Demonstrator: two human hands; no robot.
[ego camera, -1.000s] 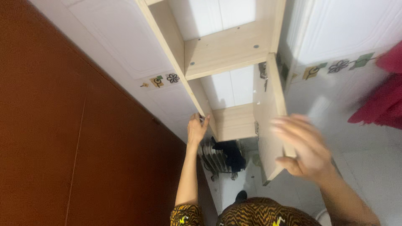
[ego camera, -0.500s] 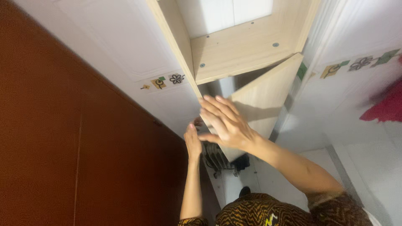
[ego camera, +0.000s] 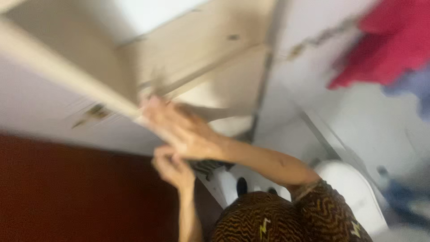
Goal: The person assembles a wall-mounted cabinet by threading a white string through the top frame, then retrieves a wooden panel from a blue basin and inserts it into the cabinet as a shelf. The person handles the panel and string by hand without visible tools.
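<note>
Pic is blurry, so some bits are hard to tell. The right hand (ego camera: 181, 130) is up high w/ fingers spread flat, pressed on the front edge of the pale wood cabinet (ego camera: 192, 49). It looks open, not curled round anything. The left hand (ego camera: 174, 170) is just below it, near the bottom of the cabinet's side board, fingers bent a bit; I can't tell if it grips the edge or only touches it. The cabinet hangs on the white wall, far & above the hands, w/ a shelf board inside. To the left & low is a dark red-brown door (ego camera: 67, 197). To the far right a red cloth (ego camera: 385, 45) hangs on the wall, w/ sth blue just beside it. The person's sleeve (ego camera: 331, 210) has a brown & yellow zigzag print.
</note>
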